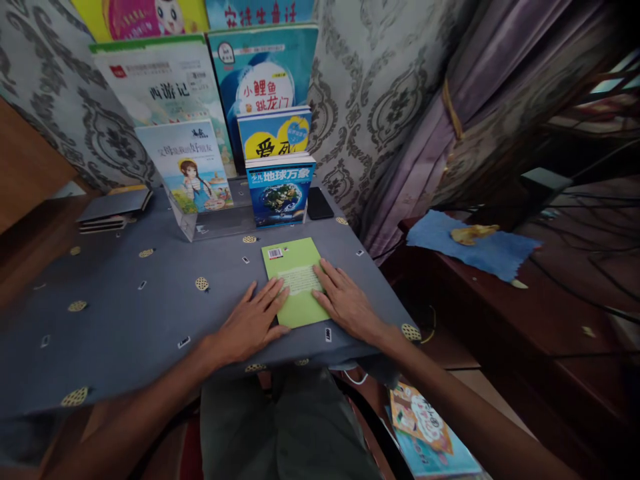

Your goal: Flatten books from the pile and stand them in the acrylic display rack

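A light green book (301,308) lies flat on the cloth-covered table (165,293), near its front edge. Its back cover faces up, with a barcode at the upper left and a block of small print. My left hand (254,315) rests on the book's left edge, fingers stretched out and the thumb near the lower corner. On the other side my right hand (347,300) lies on the right edge, its fingers spread flat. Neither hand grips anything.
Behind the book, a clear stand (225,223) holds several upright children's books, among them a blue book with a globe (280,197). A black phone (319,203) lies beside it. Dark notebooks (115,208) are stacked at left. A blue cloth (435,240) lies on a side bench; books (425,427) sit below right.
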`<state>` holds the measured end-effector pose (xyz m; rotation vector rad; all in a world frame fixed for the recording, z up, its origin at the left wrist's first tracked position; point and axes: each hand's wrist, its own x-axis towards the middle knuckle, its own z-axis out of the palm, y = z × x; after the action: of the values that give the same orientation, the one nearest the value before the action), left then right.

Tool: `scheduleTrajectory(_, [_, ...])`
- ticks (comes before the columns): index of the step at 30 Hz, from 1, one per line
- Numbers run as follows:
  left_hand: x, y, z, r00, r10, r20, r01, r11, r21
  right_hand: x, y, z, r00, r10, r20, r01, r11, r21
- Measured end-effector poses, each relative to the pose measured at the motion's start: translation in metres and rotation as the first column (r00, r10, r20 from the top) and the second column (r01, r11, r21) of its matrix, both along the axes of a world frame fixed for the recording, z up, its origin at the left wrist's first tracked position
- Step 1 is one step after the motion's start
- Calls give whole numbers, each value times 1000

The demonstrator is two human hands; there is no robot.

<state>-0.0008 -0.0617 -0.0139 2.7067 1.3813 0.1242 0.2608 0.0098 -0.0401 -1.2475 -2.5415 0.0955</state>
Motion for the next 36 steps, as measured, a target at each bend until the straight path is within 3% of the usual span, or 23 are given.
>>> scheduleTrajectory(9, [3,-49,-5,996,-88,-6,88,993,84,21,-56,-10,991,133,2,-133,988,72])
scheduleTrajectory(15, [14,-94,-6,994,-72,-79,95,934,345,43,-106,2,960,281,12,-282,958,56])
scheduleTrajectory(20, [10,-93,3,983,-180,-25,169,857,487,54,-119,-1,954,282,-103,-272,957,105])
scheduleTrajectory(24, [3,-80,23,961,-238,143,135,851,508,55,-107,5,896,329,-297,-276,939,205])
scheduleTrajectory(28, [1,-62,53,889,-226,399,27,894,446,46,-81,31,789,296,-539,-219,954,204])
scheduleTrajectory(30, [3,-48,63,840,-148,522,-54,935,351,37,-63,43,763,261,-592,-237,964,120])
scheduleTrajectory(33, [5,-21,65,739,57,671,-240,953,183,19,-33,50,762,75,-643,-149,987,-61])
scheduleTrajectory(36, [4,10,55,616,259,744,-371,928,-16,-2,-4,46,715,-101,-691,-104,963,-248])
